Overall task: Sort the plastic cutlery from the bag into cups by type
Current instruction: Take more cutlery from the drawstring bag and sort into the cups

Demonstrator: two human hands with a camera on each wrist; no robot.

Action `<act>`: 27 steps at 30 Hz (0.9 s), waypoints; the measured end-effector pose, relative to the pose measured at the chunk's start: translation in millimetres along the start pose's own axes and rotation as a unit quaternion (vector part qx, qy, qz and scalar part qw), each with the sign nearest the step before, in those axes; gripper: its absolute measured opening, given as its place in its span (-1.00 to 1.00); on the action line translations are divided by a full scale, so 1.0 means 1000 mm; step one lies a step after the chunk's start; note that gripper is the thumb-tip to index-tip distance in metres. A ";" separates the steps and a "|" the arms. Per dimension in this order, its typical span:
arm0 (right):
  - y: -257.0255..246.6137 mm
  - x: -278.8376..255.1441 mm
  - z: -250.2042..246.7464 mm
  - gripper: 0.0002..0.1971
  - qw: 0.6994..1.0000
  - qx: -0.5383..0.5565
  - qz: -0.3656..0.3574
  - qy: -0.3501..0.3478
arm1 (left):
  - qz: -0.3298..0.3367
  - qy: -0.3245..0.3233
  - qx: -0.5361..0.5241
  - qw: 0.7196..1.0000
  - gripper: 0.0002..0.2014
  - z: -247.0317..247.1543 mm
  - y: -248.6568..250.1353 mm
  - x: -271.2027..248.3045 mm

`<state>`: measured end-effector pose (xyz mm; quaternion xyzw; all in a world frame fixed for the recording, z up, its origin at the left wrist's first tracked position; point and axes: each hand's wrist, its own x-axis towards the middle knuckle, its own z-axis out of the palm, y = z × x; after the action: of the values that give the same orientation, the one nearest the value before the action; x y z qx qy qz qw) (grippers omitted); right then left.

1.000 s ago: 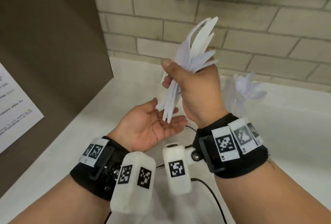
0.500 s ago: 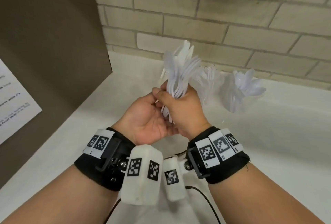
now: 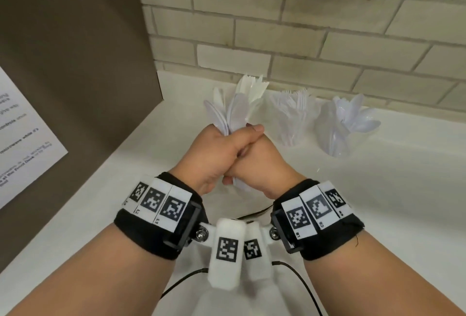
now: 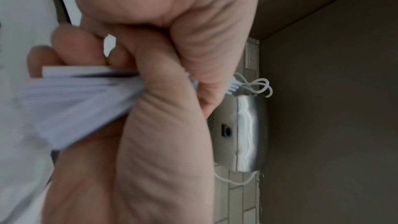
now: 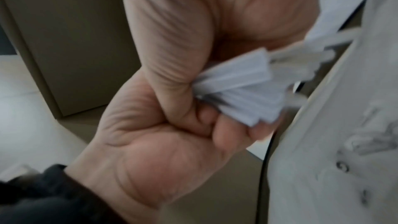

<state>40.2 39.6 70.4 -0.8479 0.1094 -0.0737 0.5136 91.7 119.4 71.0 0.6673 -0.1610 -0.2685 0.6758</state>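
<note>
Above white bench [image 3: 378, 189], left hand [image 3: 214, 156] and right hand [image 3: 262, 161] both clench knife bundle [image 3: 242, 103]; fork cup [image 3: 292, 116], spoon cup [image 3: 338, 126] behind.

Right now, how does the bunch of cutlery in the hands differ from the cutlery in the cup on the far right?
The bundle of knives is gripped by both the left hand and the right hand, held above the counter; the spoons stand untouched in a clear cup on it. The bundle shows flat pointed blades; the spoons show rounded bowls. Both are white plastic, fanned out with heads up.
</note>
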 end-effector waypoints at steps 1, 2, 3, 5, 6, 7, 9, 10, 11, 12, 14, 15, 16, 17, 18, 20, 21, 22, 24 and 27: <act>0.001 -0.002 -0.002 -0.69 1.000 -0.002 0.006 -0.014 | -0.004 -0.013 -0.025 1.000 -0.66 -0.001 0.000 0.001; 0.004 -0.003 -0.004 -0.71 0.999 -0.008 0.014 -0.033 | -0.003 -0.022 -0.051 0.998 -0.75 -0.003 0.001 0.000; 0.007 -0.003 -0.004 -0.75 0.998 -0.006 0.024 -0.053 | 0.000 -0.029 -0.070 0.997 -0.81 -0.004 0.001 0.000; 0.010 -0.007 -0.004 -0.80 0.995 0.015 0.050 -0.084 | 0.007 -0.040 -0.097 0.994 -0.86 -0.006 0.003 0.001; 0.010 -0.008 -0.002 -0.81 0.995 0.022 0.055 -0.085 | 0.008 -0.041 -0.105 0.994 -0.85 -0.006 0.004 0.001; 0.009 -0.008 -0.001 -0.81 0.995 0.030 0.052 -0.078 | 0.006 -0.039 -0.105 0.994 -0.82 -0.006 0.005 0.001; 0.007 -0.008 0.002 -0.81 0.997 0.044 0.037 -0.044 | 0.008 -0.035 -0.082 0.996 -0.78 -0.004 0.004 0.002; 0.007 -0.007 0.004 -0.80 0.999 0.044 0.025 -0.021 | 0.012 -0.034 -0.064 0.997 -0.80 -0.002 0.004 0.002; 0.007 -0.006 0.006 -0.81 1.000 0.023 0.009 0.001 | 0.019 -0.028 -0.048 0.998 -0.82 0.001 0.002 0.002; 0.008 -0.004 0.008 -0.76 1.000 -0.015 -0.011 0.020 | 0.026 -0.012 -0.034 0.999 -0.78 0.002 -0.001 0.003; 0.015 -0.001 0.012 -0.62 0.994 -0.096 -0.032 0.051 | 0.027 0.019 -0.029 0.999 -0.73 0.003 -0.006 0.008; 0.017 0.000 0.014 -0.58 0.990 -0.127 -0.030 0.062 | 0.024 0.024 -0.031 0.999 -0.74 0.003 -0.008 0.010; 0.019 0.000 0.016 -0.55 0.987 -0.144 -0.022 0.068 | 0.018 0.022 -0.034 0.999 -0.76 0.002 -0.009 0.011; 0.020 0.000 0.017 -0.50 0.986 -0.150 -0.011 0.072 | 0.010 0.018 -0.044 0.999 -0.79 0.001 -0.010 0.011; 0.021 0.000 0.017 -0.46 0.986 -0.149 0.001 0.071 | 0.002 0.010 -0.062 0.998 -0.82 -0.001 -0.010 0.011; 0.020 -0.003 0.017 -0.47 0.989 -0.141 0.019 0.051 | -0.006 -0.017 -0.112 0.994 -0.92 -0.004 -0.012 0.010; 0.019 -0.005 0.016 -0.54 0.991 -0.130 0.021 0.030 | -0.009 -0.031 -0.134 0.990 -0.93 -0.005 -0.012 0.010; 0.017 -0.006 0.012 -0.63 0.992 -0.124 0.019 0.006 | -0.013 -0.040 -0.157 0.987 -0.91 -0.007 -0.013 0.010; 0.012 -0.009 -0.002 -0.73 0.988 -0.152 0.025 -0.032 | -0.021 -0.042 -0.211 0.976 -0.88 -0.013 -0.014 0.010; 0.003 -0.009 -0.032 -0.63 0.987 -0.156 0.029 0.001 | -0.016 -0.041 -0.277 0.960 -0.78 -0.026 -0.017 0.011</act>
<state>23.8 13.5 82.4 -0.9138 0.1449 -0.0414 0.3772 112.6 134.8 50.9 0.4452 -0.0973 -0.3409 0.8223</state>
